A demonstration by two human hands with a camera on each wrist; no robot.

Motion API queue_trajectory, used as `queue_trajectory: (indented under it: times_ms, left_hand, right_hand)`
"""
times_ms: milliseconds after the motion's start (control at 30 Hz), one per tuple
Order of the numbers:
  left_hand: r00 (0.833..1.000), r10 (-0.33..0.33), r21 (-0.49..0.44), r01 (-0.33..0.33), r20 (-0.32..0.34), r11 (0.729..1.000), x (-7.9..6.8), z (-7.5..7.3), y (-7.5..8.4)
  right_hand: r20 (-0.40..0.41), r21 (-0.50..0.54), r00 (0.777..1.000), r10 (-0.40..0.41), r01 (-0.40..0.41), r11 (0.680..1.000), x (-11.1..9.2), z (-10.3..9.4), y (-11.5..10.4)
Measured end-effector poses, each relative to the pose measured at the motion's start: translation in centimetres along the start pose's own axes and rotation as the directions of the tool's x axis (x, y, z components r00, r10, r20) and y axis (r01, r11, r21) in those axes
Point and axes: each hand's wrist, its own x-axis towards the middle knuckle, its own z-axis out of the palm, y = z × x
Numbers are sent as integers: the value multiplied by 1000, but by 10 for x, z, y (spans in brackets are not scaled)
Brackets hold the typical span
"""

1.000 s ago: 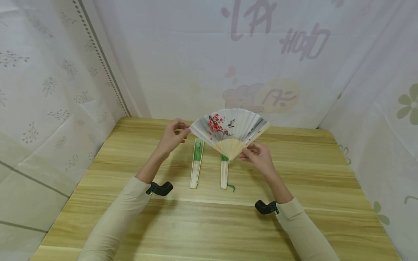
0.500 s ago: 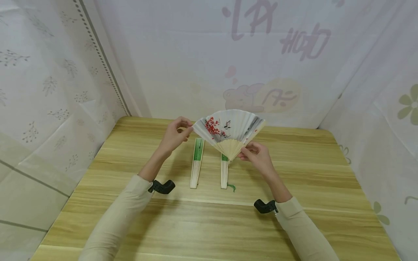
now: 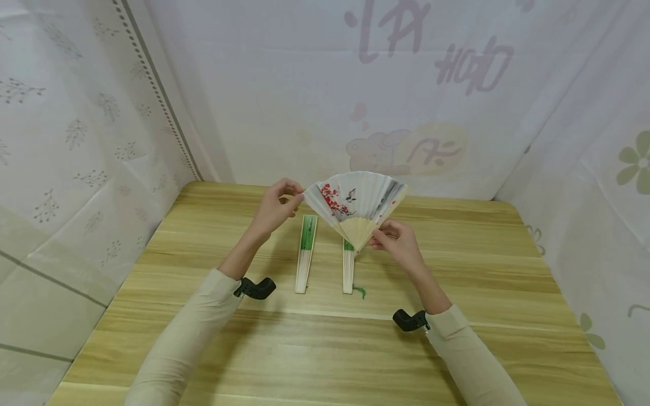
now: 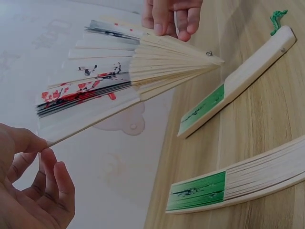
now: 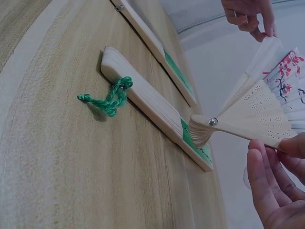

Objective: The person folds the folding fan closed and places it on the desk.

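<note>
A white folding fan point(image 3: 358, 197) with red blossoms and a bird is spread part way, held up above the table. My left hand point(image 3: 276, 207) pinches its upper left corner between thumb and fingertip, as the left wrist view also shows. On the other side my right hand point(image 3: 400, 242) grips the outer rib low down, near the metal pivot point(image 5: 213, 121). Below the fan lie two folded green fans: the left one point(image 3: 306, 254) in full sight, the right one point(image 3: 348, 270) with its upper end partly hidden behind the spread fan.
A green tassel point(image 5: 107, 98) hangs from the right folded fan and lies on the wooden table point(image 3: 325, 349). Patterned cloth point(image 3: 264, 84) closes off the back and both sides. A black wrist mount point(image 3: 258, 288) sits on each forearm.
The fan's spread has narrowed: its right edge has moved left and its left corner slightly right. My left hand has shifted a little right with that corner. The folded fans have stayed put.
</note>
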Motion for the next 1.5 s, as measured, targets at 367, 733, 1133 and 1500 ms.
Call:
queue_trajectory:
  times_ms: [367,733,1133,1500]
  left_hand:
    - [1000,16,-8,-16,6,1000,7,8,3]
    - [999,35,-35,-35,-6,999,10,17,6]
    - [999,36,-64,-37,-10,997,11,23,11]
    - [1000,20,-73,-19,9,997,6,27,35]
  right_hand:
    - [-7,-17,1000,12,-12,1000,1,3,-2]
    - [-17,-30,999,39,-39,999,2,7,-2]
    - [-14,-44,999,40,-41,998,2,7,-4]
    - [-11,-47,999,35,-35,998,1,9,-6]
